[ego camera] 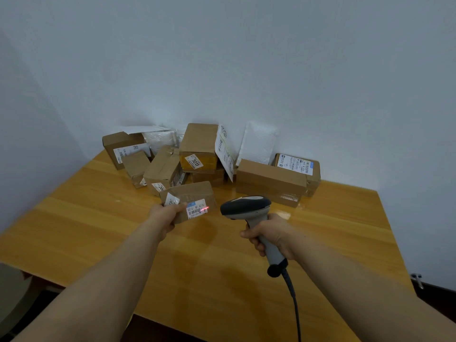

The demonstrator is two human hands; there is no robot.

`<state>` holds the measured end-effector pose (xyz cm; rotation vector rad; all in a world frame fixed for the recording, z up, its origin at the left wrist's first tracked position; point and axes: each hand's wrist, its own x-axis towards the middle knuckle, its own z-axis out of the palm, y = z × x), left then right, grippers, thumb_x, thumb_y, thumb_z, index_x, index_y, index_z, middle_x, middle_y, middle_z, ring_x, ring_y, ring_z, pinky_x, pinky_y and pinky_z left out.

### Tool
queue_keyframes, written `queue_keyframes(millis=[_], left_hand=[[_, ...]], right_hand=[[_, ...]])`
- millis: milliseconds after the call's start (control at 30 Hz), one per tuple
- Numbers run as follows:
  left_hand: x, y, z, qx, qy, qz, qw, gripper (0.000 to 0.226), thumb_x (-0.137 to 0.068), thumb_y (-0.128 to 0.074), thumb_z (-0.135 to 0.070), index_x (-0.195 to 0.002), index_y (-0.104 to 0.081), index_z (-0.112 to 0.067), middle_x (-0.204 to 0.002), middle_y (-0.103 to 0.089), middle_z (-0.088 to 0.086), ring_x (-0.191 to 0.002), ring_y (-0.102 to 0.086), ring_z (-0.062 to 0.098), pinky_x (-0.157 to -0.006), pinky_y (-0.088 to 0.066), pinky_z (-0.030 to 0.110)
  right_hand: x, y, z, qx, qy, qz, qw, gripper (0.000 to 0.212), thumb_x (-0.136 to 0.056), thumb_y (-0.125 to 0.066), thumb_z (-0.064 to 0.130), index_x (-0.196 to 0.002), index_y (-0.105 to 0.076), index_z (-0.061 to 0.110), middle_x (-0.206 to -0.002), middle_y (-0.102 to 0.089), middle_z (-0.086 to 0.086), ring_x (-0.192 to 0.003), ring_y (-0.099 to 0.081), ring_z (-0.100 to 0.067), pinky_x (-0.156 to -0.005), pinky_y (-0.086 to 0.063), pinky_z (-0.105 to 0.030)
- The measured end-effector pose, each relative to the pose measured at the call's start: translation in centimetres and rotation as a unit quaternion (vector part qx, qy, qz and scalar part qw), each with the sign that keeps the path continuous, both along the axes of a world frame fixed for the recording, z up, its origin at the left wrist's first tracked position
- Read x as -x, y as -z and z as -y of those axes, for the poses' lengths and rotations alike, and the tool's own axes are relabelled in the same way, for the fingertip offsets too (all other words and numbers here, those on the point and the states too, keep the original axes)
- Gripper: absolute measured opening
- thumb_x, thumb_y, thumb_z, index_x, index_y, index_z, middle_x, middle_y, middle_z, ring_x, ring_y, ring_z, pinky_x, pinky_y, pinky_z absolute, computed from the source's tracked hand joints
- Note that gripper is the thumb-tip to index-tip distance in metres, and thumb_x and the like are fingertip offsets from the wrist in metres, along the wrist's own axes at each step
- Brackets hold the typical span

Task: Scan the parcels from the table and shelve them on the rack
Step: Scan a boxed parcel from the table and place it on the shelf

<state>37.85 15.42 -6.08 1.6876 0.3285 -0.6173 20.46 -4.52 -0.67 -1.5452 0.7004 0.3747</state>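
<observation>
My left hand [164,215] grips a small brown cardboard parcel [195,193] by its left end, held just above the wooden table [98,218]. The parcel's white label [196,209] faces me, and a red scan line glows on its right edge. To the right of the parcel, my right hand [270,236] grips the handle of a grey and black barcode scanner [246,208]. Its head points left at the label. A black cable runs from the scanner's handle down toward me.
A pile of cardboard boxes [198,144] and white mailer bags [259,144] sits at the table's far side against the white wall. A long box [269,181] lies at the right of the pile. The rack is out of view.
</observation>
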Motion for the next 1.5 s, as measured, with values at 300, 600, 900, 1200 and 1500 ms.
queue_keyframes(millis=[300,600,900,1200,1500], left_hand=[[-0.5,0.2,-0.6,-0.003,-0.001,-0.003,1.0,0.04,-0.083,-0.073,-0.016,-0.116,-0.054,-0.004,-0.111,-0.066,0.014,-0.101,-0.061,0.025,-0.084,-0.044,0.037],[-1.1,-0.1,-1.0,-0.008,0.002,0.0,1.0,0.039,-0.083,-0.073,-0.017,-0.115,-0.054,-0.004,-0.109,-0.068,0.014,-0.094,-0.063,0.023,-0.074,-0.047,0.033],[1.2,-1.3,-2.3,0.003,-0.021,0.01,1.0,0.048,-0.086,-0.07,-0.031,-0.121,-0.052,-0.005,-0.116,-0.063,0.012,-0.103,-0.058,0.026,-0.085,-0.045,0.038],[13.1,-3.7,-8.8,0.031,-0.065,0.019,0.997,0.037,-0.088,-0.057,-0.05,-0.096,-0.069,-0.016,-0.09,-0.073,0.008,-0.087,-0.067,0.021,-0.073,-0.055,0.033],[31.6,-5.5,-21.4,0.09,-0.172,0.029,0.981,0.033,-0.072,-0.075,-0.047,-0.085,-0.075,-0.017,-0.092,-0.075,0.008,-0.087,-0.069,0.02,-0.079,-0.058,0.037]], right_hand=[[-0.5,-0.3,-0.8,-0.009,0.006,0.004,1.0,0.022,-0.079,-0.073,0.005,-0.066,-0.055,0.009,-0.049,-0.051,-0.004,-0.038,-0.044,-0.014,-0.044,-0.042,-0.024],[-0.7,-0.7,-1.2,-0.007,0.002,0.003,1.0,0.022,-0.079,-0.073,0.005,-0.067,-0.056,0.008,-0.048,-0.051,-0.004,-0.038,-0.043,-0.015,-0.044,-0.041,-0.023],[0.5,-1.1,-2.1,-0.01,0.001,0.042,0.999,0.016,-0.075,-0.078,0.008,-0.077,-0.063,0.005,-0.056,-0.061,-0.006,-0.043,-0.05,-0.015,-0.046,-0.045,-0.025],[6.7,-1.2,-5.3,-0.011,0.085,0.104,0.991,0.013,-0.081,-0.07,-0.007,-0.088,-0.06,-0.003,-0.067,-0.065,-0.016,-0.048,-0.057,-0.02,-0.047,-0.048,-0.029],[13.2,-1.7,-16.7,-0.126,-0.036,0.135,0.982,0.033,-0.077,-0.08,0.015,-0.108,-0.069,0.011,-0.1,-0.071,-0.012,-0.093,-0.067,-0.033,-0.077,-0.056,-0.045]])
